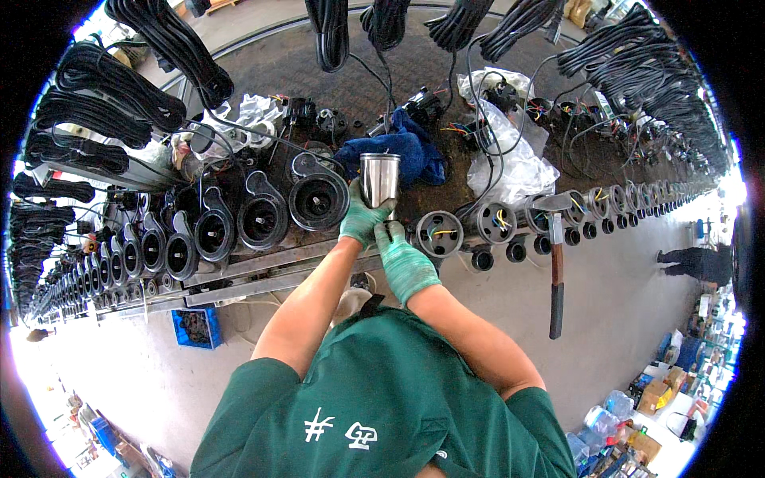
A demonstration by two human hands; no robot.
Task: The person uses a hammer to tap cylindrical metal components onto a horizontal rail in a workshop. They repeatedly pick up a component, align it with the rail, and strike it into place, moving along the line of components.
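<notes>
Fingers of the left hand (367, 221) clasp a metal cylinder (380, 175), best held steady; whether the right hand (406, 263) grips it is unclear.

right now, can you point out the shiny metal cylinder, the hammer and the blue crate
Shiny metal cylinder (379, 177): head view, on the middle of its side wall.
Hammer (557, 267): head view, on the wooden part of its handle.
Blue crate (214, 328): head view, on its right-hand wall.

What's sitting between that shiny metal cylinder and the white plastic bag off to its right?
Going right from the cylinder, part of the blue cloth, then a strip of dark tabletop before the bag; the head view shows it.
</notes>
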